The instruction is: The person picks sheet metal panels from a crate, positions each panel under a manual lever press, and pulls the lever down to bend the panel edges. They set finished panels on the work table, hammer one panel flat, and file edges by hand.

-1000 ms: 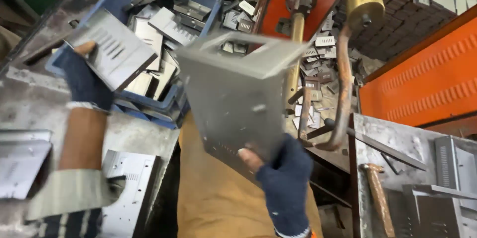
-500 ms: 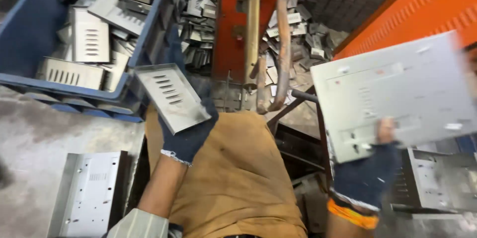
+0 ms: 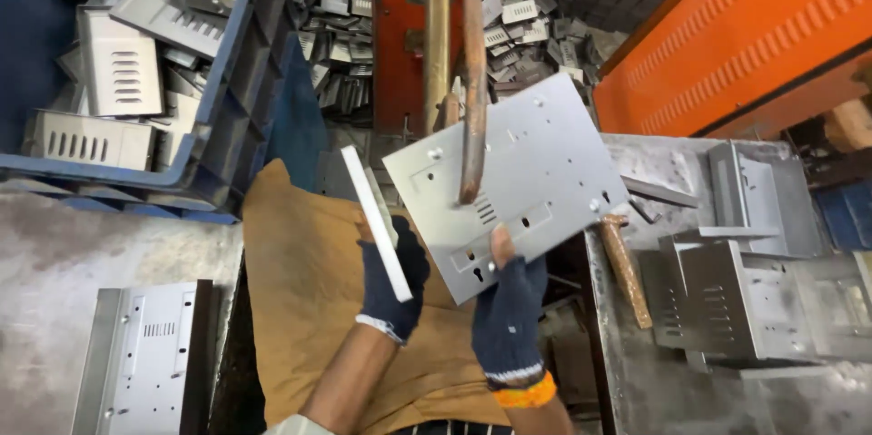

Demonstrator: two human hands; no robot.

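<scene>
My left hand (image 3: 392, 285), in a dark blue glove, grips a small grey metal plate (image 3: 375, 222) that I see edge-on, tilted upright over my lap. My right hand (image 3: 509, 308), also gloved, with an orange cuff, pinches the lower edge of a large flat grey sheet-metal panel (image 3: 536, 172) with slots and holes. The panel lies tilted just behind a rusty bent rod (image 3: 473, 81) of the orange machine (image 3: 400, 35). The two metal parts sit close side by side, a narrow gap between them.
A blue crate (image 3: 227, 108) of louvred metal pieces stands at the upper left. Bent metal brackets (image 3: 727, 299) and a wooden-handled tool (image 3: 627, 267) lie on the right bench. A flat panel (image 3: 145, 353) rests lower left. Scrap parts pile behind the machine. A brown apron (image 3: 300, 308) covers my lap.
My right hand has swung the large panel from the far right to the centre by the rods. My left hand turned the small plate edge-on and brought it beside the panel.
</scene>
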